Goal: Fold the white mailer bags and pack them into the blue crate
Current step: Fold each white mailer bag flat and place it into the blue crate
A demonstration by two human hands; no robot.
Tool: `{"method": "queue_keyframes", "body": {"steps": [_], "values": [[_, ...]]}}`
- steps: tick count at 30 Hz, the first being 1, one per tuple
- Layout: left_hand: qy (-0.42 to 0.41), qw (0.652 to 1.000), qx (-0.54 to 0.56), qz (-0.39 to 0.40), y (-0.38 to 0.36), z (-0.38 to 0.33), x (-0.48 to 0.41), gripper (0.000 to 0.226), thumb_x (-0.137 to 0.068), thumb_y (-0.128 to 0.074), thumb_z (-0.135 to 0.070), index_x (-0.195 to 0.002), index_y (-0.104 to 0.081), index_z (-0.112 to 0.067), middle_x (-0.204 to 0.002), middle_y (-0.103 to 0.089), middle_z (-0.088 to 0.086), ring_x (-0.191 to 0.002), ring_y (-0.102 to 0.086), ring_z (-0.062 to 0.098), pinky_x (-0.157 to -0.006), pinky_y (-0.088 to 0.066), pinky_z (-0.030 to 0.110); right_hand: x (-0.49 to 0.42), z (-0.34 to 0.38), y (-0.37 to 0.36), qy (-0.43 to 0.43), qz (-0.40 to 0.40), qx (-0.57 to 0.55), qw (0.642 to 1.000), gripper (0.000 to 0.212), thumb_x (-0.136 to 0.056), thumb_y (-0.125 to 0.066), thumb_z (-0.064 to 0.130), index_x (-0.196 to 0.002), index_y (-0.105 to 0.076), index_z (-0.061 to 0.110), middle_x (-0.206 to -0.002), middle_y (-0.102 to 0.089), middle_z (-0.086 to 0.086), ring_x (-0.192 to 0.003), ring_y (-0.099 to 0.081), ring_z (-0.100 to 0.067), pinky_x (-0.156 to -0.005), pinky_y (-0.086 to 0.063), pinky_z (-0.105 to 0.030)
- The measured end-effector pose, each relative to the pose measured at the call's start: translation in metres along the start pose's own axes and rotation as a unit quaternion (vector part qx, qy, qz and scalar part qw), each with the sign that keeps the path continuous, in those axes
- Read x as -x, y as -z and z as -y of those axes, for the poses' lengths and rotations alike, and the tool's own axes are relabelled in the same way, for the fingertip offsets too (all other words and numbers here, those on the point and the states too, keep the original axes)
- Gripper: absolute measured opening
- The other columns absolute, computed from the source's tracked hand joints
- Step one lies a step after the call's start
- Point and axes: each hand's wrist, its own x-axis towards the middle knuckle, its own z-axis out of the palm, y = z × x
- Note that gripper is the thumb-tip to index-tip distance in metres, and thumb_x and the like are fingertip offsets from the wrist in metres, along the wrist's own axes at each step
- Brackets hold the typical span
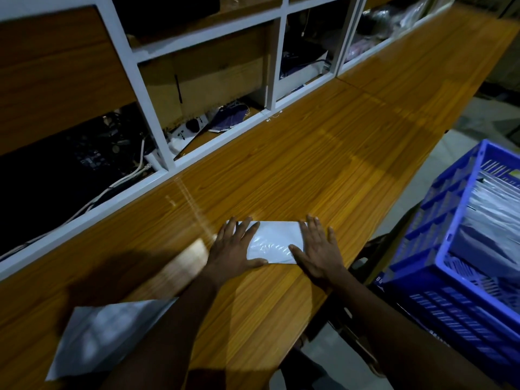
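Although the light was dim, the long wooden table [323, 153] showed plainly, stretching away beyond the left hand [230, 249] and the right hand [318, 249]. A white shelf frame [277, 60] ran along its far edge, past the left hand. Off the table's edge, right of the right hand, stood the blue crate [450, 305] with white bags [489, 209] stacked inside. Nearer the person than the hands, beside the left forearm, lay an unfolded mailer bag [104, 333]. Between the hands lay a folded mailer bag [274, 243]; each hand pressed one end with flat, straight fingers, gripping nothing
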Motion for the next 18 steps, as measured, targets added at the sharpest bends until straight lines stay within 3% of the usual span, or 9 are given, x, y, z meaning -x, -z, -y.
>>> {"method": "queue_keyframes", "body": {"steps": [4, 6, 8, 13, 18], "values": [[-0.001, 1.0, -0.027, -0.006, 0.003, -0.003, 0.0, 0.105, -0.079, -0.017, -0.092, -0.153, -0.038, -0.022, -0.161, -0.031, 0.006, -0.145, -0.03, 0.041, -0.115, -0.026, 0.06, 0.008, 0.002, -0.001, -0.015, 0.0, 0.014, 1.0, 0.107, -0.076, 0.027, 0.077, -0.159, 0.004, 0.013, -0.165, 0.014, -0.007, -0.152, 0.015, -0.025, -0.12, 0.011, -0.053], [0.001, 0.999, -0.052, -0.011, 0.01, -0.007, 0.0, 0.097, -0.084, -0.017, -0.084, -0.153, -0.038, -0.019, -0.16, -0.033, 0.01, -0.144, -0.031, 0.043, -0.115, -0.02, 0.062, 0.009, 0.002, 0.001, -0.015, -0.002, 0.014, 1.0, 0.106, -0.078, 0.027, 0.075, -0.159, -0.002, 0.013, -0.166, 0.008, -0.007, -0.153, 0.011, -0.027, -0.119, 0.012, -0.052], [0.017, 0.998, -0.053, -0.03, 0.018, -0.013, -0.002, 0.085, -0.09, -0.018, -0.07, -0.153, -0.037, -0.017, -0.159, -0.034, 0.011, -0.146, -0.029, 0.039, -0.115, -0.015, 0.063, 0.004, 0.007, 0.006, -0.01, -0.024, -0.006, 1.0, 0.101, -0.084, 0.02, 0.071, -0.159, -0.014, 0.011, -0.167, -0.005, -0.01, -0.153, 0.003, -0.029, -0.12, 0.006, -0.052], [0.04, 0.995, -0.08, -0.046, 0.022, -0.044, -0.021, 0.064, -0.1, -0.016, -0.045, -0.144, -0.052, -0.016, -0.151, -0.048, 0.006, -0.14, -0.042, 0.032, -0.11, -0.032, 0.057, -0.018, 0.037, 0.01, 0.068, -0.035, -0.015, 0.997, 0.067, -0.102, -0.013, 0.044, -0.15, -0.038, 0.005, -0.156, -0.036, -0.017, -0.147, -0.025, -0.039, -0.115, -0.025, -0.06], [0.053, 0.995, -0.045, -0.072, -0.011, -0.059, -0.017, 0.053, -0.107, -0.018, -0.039, -0.145, -0.049, -0.018, -0.152, -0.047, 0.005, -0.142, -0.039, 0.031, -0.115, -0.028, 0.055, -0.015, 0.05, -0.006, 0.071, -0.066, 0.024, 0.995, 0.056, -0.106, -0.022, 0.035, -0.147, -0.042, 0.003, -0.152, -0.043, -0.019, -0.142, -0.036, -0.04, -0.109, -0.034, -0.059]]}}
